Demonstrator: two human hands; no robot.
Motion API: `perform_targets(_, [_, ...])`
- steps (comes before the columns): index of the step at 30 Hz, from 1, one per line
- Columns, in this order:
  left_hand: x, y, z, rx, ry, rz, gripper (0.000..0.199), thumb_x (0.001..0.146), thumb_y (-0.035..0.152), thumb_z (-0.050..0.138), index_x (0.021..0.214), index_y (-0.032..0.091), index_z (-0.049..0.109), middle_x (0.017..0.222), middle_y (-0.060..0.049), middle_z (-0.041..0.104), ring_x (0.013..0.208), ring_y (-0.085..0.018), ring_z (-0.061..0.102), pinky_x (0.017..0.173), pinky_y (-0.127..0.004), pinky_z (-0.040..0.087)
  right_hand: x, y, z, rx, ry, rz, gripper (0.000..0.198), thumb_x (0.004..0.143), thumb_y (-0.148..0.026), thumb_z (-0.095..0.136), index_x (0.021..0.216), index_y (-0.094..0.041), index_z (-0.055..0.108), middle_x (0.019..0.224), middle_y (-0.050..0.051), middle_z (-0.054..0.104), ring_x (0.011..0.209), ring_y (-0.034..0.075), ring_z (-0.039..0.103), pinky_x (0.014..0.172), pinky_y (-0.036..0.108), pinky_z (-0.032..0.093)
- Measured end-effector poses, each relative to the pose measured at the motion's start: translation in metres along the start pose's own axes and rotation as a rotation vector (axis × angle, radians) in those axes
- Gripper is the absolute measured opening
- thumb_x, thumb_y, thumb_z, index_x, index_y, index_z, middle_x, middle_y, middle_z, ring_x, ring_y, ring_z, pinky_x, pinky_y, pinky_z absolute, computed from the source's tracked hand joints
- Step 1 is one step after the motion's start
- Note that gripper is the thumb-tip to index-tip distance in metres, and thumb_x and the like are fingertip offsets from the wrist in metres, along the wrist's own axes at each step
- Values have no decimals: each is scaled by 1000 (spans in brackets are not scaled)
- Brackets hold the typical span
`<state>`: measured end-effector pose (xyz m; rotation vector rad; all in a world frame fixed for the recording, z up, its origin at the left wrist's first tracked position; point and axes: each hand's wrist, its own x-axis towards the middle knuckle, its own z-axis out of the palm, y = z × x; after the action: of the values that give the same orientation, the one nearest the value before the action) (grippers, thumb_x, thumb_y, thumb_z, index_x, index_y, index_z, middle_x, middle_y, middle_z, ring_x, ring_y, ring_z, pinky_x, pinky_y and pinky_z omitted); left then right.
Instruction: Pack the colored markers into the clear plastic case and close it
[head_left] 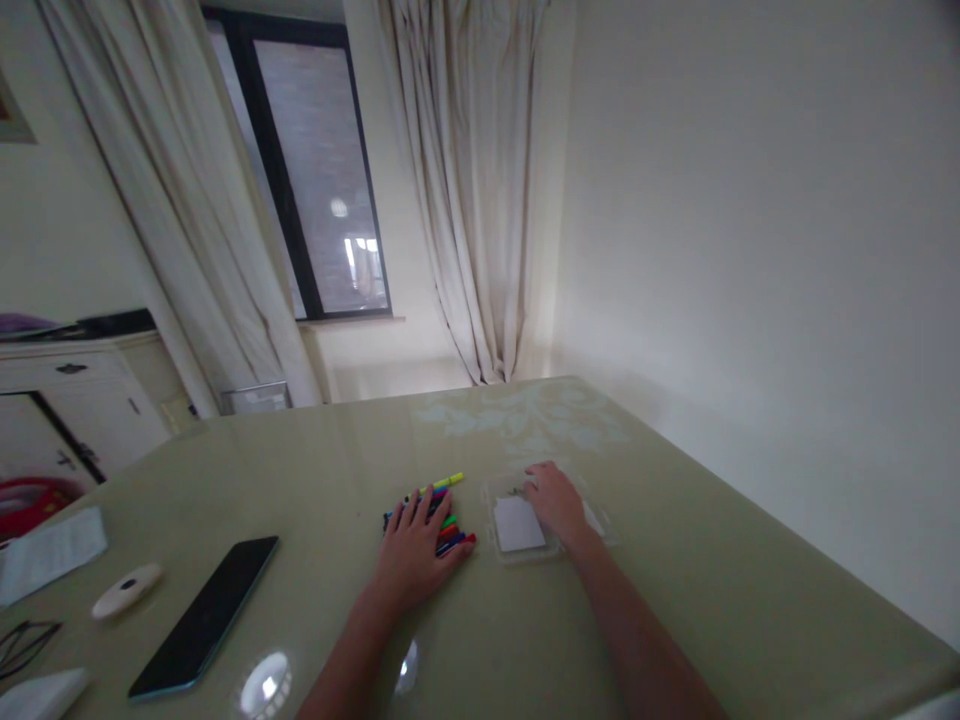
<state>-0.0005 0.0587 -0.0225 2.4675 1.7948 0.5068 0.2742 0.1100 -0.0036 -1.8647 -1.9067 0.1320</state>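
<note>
My left hand [415,553] lies spread over a cluster of colored markers [451,532] on the table, palm down with the fingers apart. Part of the cluster is hidden under it. A yellow marker [448,481] sticks out beyond the fingertips. To the right sits a clear plastic case [504,556] with a white card or paper [517,525] in it. Over this case is my right hand [556,502], its fingers bent down toward the inside. Small dark bits show by its fingertips; whether the fingers grip anything cannot be made out.
On the left of the glossy table [322,480] lie a black tablet [206,615], a white oval object [127,591], glasses [26,645] and a pale cloth or paper [52,555]. A wall borders the right edge. Behind stand curtains [480,190] and a white cabinet [82,390].
</note>
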Motion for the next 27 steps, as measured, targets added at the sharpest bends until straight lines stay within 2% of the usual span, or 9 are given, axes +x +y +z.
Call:
perform_targets(4, [-8,-13,-8,1,12,-32,79,88,74,54,154,30,47,164,-14,38,151,-40,32,122,-63,22,-6,-17,4,68,-31,-100,31,89,-16,60,116,-18,74,121,14,70,113,25,65,99,33,45])
perform_targets(7, [-12,-14,-14,-29,69,6,71,88,63,63,150,30,51,165,-12,37,152,-38,31,122,-61,24,-8,-21,4,90,-39,-112,32,88,-14,59,116,-18,73,120,13,70,112,24,65,99,33,46])
perform_targets(9, [-13,-11,-17,-68,108,80,56,89,51,66,140,30,60,164,-9,38,151,-36,33,122,-59,28,-7,-21,5,90,-21,-104,32,87,-12,58,115,-19,73,119,12,70,112,24,65,99,33,46])
perform_targets(12, [-13,-3,-18,-118,140,191,24,91,37,65,113,31,73,156,-4,50,146,-32,40,121,-56,34,-7,-21,8,93,10,-89,31,87,-11,57,112,-19,74,116,12,70,110,24,66,98,33,47])
perform_targets(14, [-12,2,-16,-123,147,227,14,92,33,64,100,30,75,149,-4,57,142,-32,45,119,-56,37,-7,-22,10,106,11,-79,30,88,-11,56,110,-18,74,116,13,69,108,24,67,97,32,48])
perform_targets(20, [-12,7,-13,-147,177,266,12,92,29,63,94,28,75,137,-4,66,131,-30,52,116,-53,40,-7,-25,11,126,-16,-55,29,90,-12,56,113,-18,73,118,12,68,105,22,68,96,30,48])
perform_targets(23, [-11,8,-17,-242,208,189,15,94,30,59,91,27,74,124,-6,72,121,-29,59,108,-50,46,-9,-30,7,123,-42,-33,28,93,-15,54,114,-17,71,120,13,68,101,22,68,92,30,49])
perform_targets(27, [-10,8,-23,-314,185,73,16,93,34,61,95,27,76,109,-6,75,110,-29,63,100,-49,48,-16,-47,0,28,11,-76,24,96,-20,54,112,-20,72,120,13,68,111,27,64,92,34,47])
